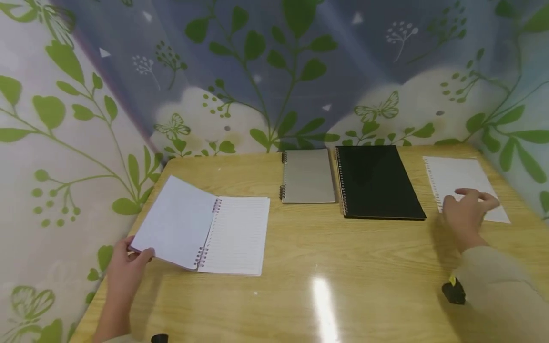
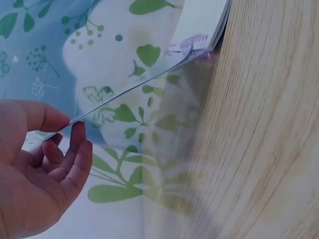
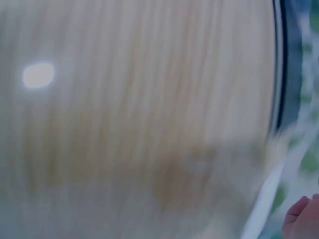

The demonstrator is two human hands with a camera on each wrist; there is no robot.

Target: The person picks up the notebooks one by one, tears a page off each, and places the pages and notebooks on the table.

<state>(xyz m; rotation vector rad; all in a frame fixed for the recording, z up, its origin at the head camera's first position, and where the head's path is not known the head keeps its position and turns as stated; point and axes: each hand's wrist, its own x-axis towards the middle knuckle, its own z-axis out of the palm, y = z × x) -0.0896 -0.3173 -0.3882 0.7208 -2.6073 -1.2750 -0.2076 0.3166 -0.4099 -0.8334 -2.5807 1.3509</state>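
An open spiral notebook (image 1: pixel 233 236) with lined pages lies at the table's left. My left hand (image 1: pixel 138 252) pinches the near corner of its raised left leaf (image 1: pixel 176 221), thumb on top and fingers beneath. The left wrist view shows this hand (image 2: pixel 65 134) holding the thin leaf edge (image 2: pixel 129 92), which runs up to the purple spiral (image 2: pixel 187 47). My right hand (image 1: pixel 473 200) rests with loose fingers on a loose white sheet (image 1: pixel 456 176) at the far right. In the blurred right wrist view only fingertips (image 3: pixel 301 219) show at the bottom right.
A shut grey spiral notebook (image 1: pixel 308 175) and a larger black one (image 1: pixel 377 181) lie side by side at the back of the wooden table (image 1: pixel 343 267). Leaf-patterned walls (image 1: pixel 64 143) close in the left, back and right sides. Black wrist cameras (image 1: pixel 453 290) sit on both arms.
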